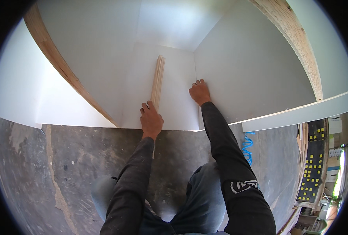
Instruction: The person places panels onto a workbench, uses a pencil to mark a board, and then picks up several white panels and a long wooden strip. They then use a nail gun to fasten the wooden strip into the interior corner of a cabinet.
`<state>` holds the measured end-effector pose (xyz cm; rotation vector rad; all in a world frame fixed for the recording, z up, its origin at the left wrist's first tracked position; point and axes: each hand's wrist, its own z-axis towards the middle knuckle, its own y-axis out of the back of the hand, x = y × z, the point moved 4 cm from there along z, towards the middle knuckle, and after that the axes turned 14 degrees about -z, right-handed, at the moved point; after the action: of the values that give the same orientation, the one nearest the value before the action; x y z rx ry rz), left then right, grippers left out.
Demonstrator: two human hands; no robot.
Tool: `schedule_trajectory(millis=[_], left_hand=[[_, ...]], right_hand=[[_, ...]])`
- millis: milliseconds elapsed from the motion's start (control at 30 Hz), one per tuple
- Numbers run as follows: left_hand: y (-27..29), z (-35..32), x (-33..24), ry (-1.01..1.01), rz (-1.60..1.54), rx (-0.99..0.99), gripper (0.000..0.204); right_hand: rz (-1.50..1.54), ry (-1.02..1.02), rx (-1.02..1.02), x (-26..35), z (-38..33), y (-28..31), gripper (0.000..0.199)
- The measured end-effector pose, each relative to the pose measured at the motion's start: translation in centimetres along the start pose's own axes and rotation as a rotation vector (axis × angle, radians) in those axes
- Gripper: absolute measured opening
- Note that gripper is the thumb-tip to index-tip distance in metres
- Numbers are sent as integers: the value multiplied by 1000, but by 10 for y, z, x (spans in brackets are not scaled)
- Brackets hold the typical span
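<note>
A small bundle of pale wooden strips [158,78] lies lengthwise on the white floor panel [178,94] of a cabinet compartment. My left hand [151,122] is closed over the near part of the strips, and a thin end shows past the panel's front edge, beside my wrist. My right hand [199,93] is farther in, at the corner where the floor panel meets the grey-white right side panel [256,74]. Its fingers are curled, and whatever they hold is hidden. A narrow pale edge shows along that corner just below the hand.
Wooden-edged uprights rise at left [60,64] and right [305,43]. A coiled blue hose [247,149] lies on the stained concrete floor [87,152] right of my arm. A dark board with yellow squares [313,164] stands at far right. My knees are bent close to the cabinet.
</note>
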<state>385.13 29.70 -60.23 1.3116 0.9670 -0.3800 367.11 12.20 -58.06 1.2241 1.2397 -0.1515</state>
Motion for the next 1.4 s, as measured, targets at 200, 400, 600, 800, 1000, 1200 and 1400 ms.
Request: schedule_trajectory(millis=[200, 400, 600, 800, 1000, 1200, 1400], left_hand=[[1, -1, 2, 3, -26, 20, 60], [0, 3, 5, 28, 1, 34, 63], [1, 2, 5, 29, -24, 35, 63], [0, 3, 6, 44, -20, 45, 62], [-2, 1, -2, 42, -36, 61, 62], [1, 3, 8, 33, -49, 39, 63], [2, 2, 4, 12, -76, 29, 61]], right_hand=[[-108, 12, 14, 6, 1, -2, 13], [-47, -26, 9, -8, 8, 1, 15], [428, -16, 130, -39, 22, 4, 21], [830, -325, 261, -74, 36, 31, 39], [-184, 210, 273, -31, 8, -12, 49], [-277, 327, 475, 10, -21, -3, 56], [-197, 370, 543, 41, -69, 10, 60]])
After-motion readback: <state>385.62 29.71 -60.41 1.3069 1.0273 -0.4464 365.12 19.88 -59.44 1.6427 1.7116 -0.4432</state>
